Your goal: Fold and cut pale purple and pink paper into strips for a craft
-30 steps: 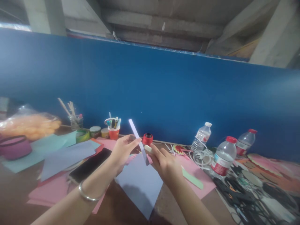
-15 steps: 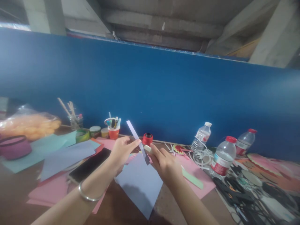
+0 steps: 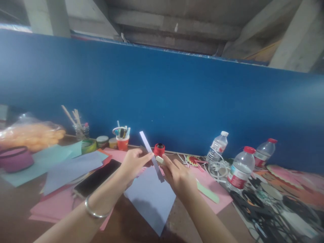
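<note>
Upright and tilted in front of me is a narrow lavender paper strip [image 3: 145, 140], pinched between the thumb and fingers of my left hand [image 3: 135, 163]. My right hand [image 3: 178, 175] is closed round a small stick-like thing with a blunt whitish end [image 3: 159, 160]; its other part is hidden in the fingers. That end lies against or close beside the strip. Below both hands a lavender paper sheet [image 3: 152, 199] rests on the table, corner towards me. A red round container [image 3: 159, 148] stands just beyond the hands.
Left of my forearm lie a dark phone [image 3: 98, 177] and several coloured sheets [image 3: 73, 170]. An orange cup [image 3: 123, 143] with tools stands behind. To the right are a pink sheet [image 3: 215, 199] with a green strip [image 3: 207, 192], and plastic bottles [image 3: 241, 170]. A blue panel [image 3: 162, 94] closes off the back.
The lavender strip has shifted slightly right and its lower end reaches a little further down. My left hand has moved slightly right with it; my right hand is almost still.
</note>
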{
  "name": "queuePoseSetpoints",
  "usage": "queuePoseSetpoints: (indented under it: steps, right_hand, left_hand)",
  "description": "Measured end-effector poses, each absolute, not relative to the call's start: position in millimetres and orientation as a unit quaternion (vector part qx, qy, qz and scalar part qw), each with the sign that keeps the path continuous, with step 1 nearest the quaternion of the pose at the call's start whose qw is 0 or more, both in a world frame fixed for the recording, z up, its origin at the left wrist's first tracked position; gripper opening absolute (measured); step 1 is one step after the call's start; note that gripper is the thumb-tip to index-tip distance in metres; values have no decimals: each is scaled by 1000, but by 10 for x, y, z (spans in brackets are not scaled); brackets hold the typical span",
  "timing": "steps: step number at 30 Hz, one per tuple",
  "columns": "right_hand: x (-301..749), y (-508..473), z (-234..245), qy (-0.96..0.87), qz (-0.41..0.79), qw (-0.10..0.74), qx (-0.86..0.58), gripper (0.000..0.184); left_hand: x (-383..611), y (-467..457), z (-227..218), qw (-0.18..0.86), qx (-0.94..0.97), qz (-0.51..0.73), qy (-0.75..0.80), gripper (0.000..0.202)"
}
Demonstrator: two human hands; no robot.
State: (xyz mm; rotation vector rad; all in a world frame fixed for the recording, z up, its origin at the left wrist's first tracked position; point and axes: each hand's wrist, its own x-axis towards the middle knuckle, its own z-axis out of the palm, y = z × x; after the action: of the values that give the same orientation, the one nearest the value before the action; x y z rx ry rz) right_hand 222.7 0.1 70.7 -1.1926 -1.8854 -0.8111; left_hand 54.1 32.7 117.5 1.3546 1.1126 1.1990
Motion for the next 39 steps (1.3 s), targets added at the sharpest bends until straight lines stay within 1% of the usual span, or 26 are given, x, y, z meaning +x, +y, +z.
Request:
queuePoseSetpoints:
  steps: [6, 14, 17, 20, 28, 39]
  right_hand:
    - [2228, -11, 718, -729, -326, 370, -476, 37]
    - [2228, -15, 728, -734, -321, 365, -475, 37]
    - [2222, -7, 720, -727, -330, 367, -477, 35]
    - [2217, 1, 705, -725, -327, 371, -480, 34]
    - [2206, 11, 695, -736, -317, 371, -470, 34]
    - [2207, -10, 698, -732, -325, 369, -471, 34]
  left_hand:
    - [514, 362, 1121, 488, 603, 445, 448, 25]
    - [501, 391, 1089, 513, 609, 455, 398, 21]
    - [503, 368, 1103, 537, 601, 465, 367, 23]
    - [505, 353, 1108, 552, 588, 475, 353, 28]
    - [515, 412, 1099, 530, 560, 515, 376, 25]
    - [490, 416, 1104, 504, 574, 488, 422, 29]
